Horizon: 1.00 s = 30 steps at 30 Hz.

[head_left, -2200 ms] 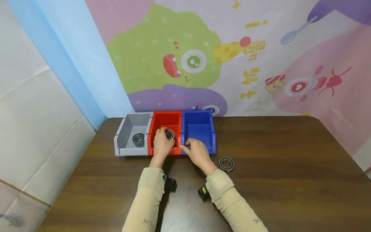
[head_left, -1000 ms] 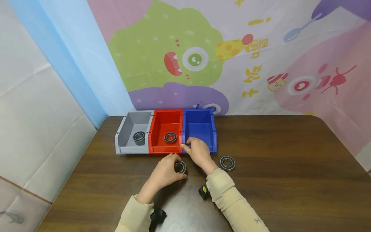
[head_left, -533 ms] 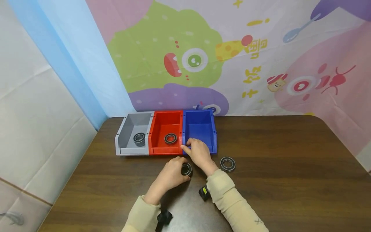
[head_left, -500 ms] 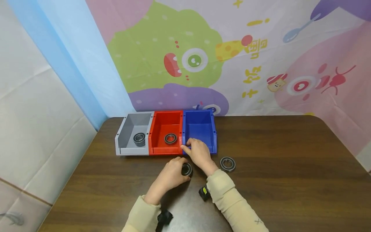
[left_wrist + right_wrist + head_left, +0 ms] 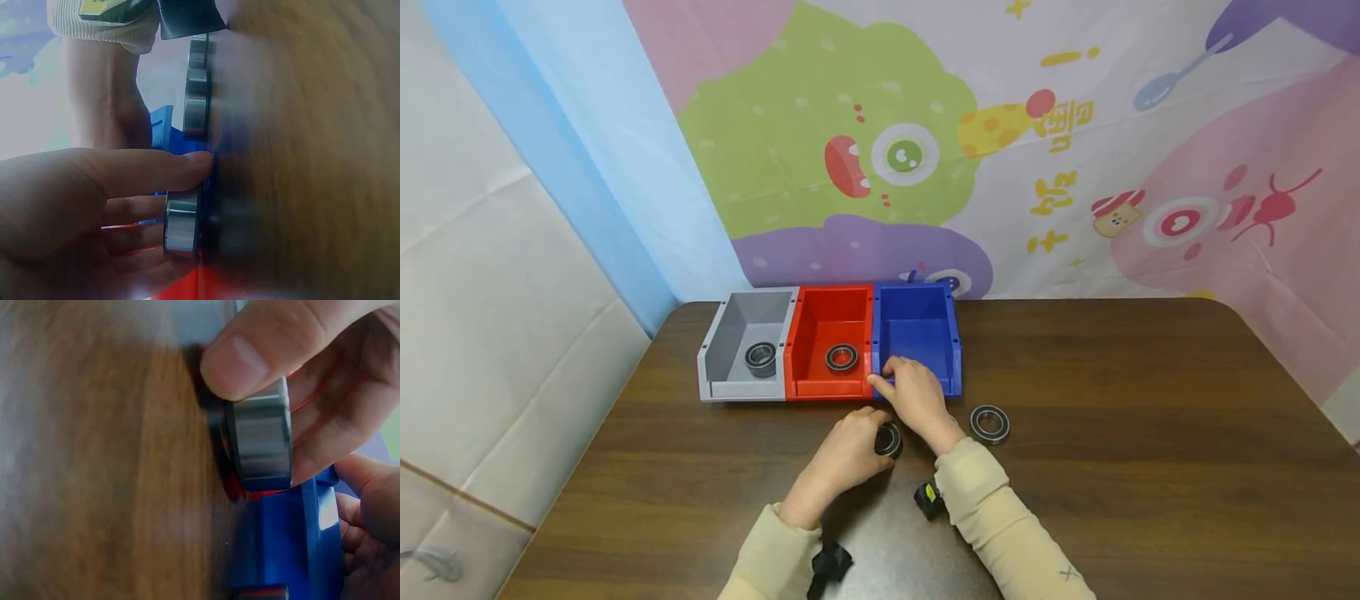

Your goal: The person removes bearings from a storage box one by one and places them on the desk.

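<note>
Tabletop (image 5: pixel 1150 467) is supporting a gray bin (image 5: pixel 756 317), a red bin (image 5: pixel 835 312) and a blue bin (image 5: pixel 916 329), side by side. Right hand (image 5: pixel 919 396) is touching the blue bin's near left edge, its exact grip impossible to tell; left hand (image 5: pixel 848 450) is pinching a held bearing (image 5: pixel 182 225) before the bins. A second bearing (image 5: pixel 975 425) is lying right of both hands, a third bearing (image 5: pixel 830 359) in the red bin, a fourth bearing (image 5: pixel 762 372) in the gray.
</note>
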Each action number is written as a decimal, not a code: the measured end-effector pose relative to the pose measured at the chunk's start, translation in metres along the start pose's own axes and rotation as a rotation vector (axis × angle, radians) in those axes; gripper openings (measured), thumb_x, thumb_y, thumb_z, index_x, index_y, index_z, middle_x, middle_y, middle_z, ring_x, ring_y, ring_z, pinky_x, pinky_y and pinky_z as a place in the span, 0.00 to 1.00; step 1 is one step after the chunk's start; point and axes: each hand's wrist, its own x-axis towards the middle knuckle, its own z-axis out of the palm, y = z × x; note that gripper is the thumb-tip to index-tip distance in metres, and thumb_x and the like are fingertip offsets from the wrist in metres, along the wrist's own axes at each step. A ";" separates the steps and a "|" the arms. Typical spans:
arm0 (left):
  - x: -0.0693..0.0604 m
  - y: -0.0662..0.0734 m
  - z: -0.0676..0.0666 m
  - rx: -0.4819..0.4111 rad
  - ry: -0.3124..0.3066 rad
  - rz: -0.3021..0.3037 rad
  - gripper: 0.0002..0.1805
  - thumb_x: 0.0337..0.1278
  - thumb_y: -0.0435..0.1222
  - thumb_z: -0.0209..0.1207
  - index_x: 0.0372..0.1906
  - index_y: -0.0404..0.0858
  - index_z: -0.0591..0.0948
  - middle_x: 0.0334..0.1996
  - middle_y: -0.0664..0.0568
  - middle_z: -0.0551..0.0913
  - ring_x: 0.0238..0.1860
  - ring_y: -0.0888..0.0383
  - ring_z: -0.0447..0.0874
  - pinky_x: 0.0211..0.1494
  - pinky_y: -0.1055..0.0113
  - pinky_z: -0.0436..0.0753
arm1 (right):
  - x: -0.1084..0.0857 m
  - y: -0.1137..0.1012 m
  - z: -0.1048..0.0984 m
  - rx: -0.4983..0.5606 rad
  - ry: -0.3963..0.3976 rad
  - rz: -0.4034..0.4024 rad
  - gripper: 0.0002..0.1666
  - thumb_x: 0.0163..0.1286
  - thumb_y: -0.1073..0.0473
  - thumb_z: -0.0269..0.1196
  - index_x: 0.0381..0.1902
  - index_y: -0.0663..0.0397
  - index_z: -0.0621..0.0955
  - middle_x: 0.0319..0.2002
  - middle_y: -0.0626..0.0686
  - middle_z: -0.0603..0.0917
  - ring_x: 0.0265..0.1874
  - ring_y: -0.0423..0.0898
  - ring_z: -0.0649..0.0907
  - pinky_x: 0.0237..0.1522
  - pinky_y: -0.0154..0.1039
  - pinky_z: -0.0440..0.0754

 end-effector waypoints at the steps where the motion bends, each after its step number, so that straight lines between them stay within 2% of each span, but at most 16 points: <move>1: 0.000 0.000 0.000 0.001 0.002 0.002 0.24 0.31 0.34 0.71 0.41 0.33 0.79 0.34 0.46 0.80 0.36 0.52 0.79 0.40 0.59 0.79 | 0.000 0.000 0.000 0.000 0.000 0.000 0.18 0.61 0.45 0.60 0.31 0.55 0.80 0.31 0.53 0.82 0.33 0.50 0.81 0.34 0.43 0.77; 11: -0.001 0.000 0.002 0.031 0.014 0.023 0.24 0.29 0.34 0.71 0.41 0.33 0.79 0.34 0.46 0.79 0.36 0.51 0.78 0.42 0.58 0.78 | 0.000 -0.001 0.000 -0.007 -0.001 0.002 0.18 0.61 0.44 0.60 0.32 0.55 0.80 0.31 0.54 0.82 0.33 0.50 0.81 0.35 0.43 0.77; 30: -0.001 0.000 0.002 0.047 -0.009 0.027 0.24 0.33 0.34 0.69 0.43 0.31 0.78 0.35 0.45 0.78 0.36 0.50 0.76 0.43 0.58 0.77 | 0.000 -0.002 -0.002 0.005 -0.033 0.026 0.19 0.61 0.45 0.59 0.35 0.55 0.80 0.34 0.54 0.82 0.33 0.50 0.80 0.36 0.43 0.77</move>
